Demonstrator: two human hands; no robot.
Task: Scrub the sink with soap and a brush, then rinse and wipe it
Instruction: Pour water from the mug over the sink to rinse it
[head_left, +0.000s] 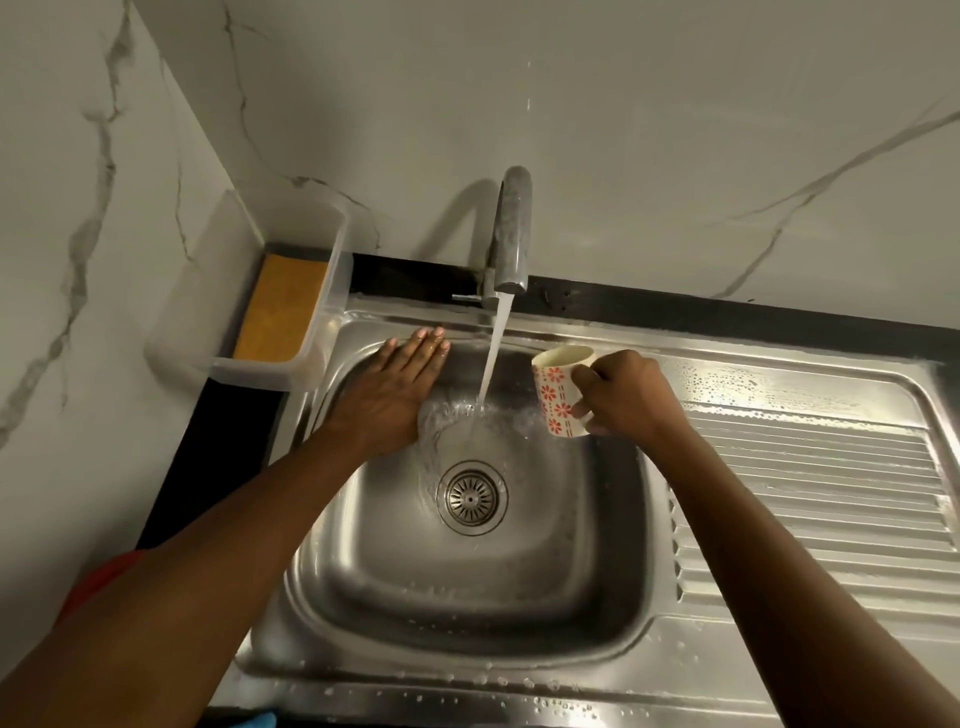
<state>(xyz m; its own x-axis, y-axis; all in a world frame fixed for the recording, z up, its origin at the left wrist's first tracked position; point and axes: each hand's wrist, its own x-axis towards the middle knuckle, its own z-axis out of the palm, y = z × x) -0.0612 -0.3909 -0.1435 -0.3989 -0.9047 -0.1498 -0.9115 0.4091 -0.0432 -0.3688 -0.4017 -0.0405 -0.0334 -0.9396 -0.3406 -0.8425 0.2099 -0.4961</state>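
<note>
Centre frame, a mug (562, 391) is gripped by the right hand (626, 395) beside the stream; the left hand (397, 387), flat, rubs the sink (467, 587) wall. Mug filling is advised for wider rinsing.

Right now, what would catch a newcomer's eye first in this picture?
Water streams from the tap into the steel sink near the drain. The right hand grips a flowered cup beside the stream, while the left hand lies flat on the basin's back wall.
</note>
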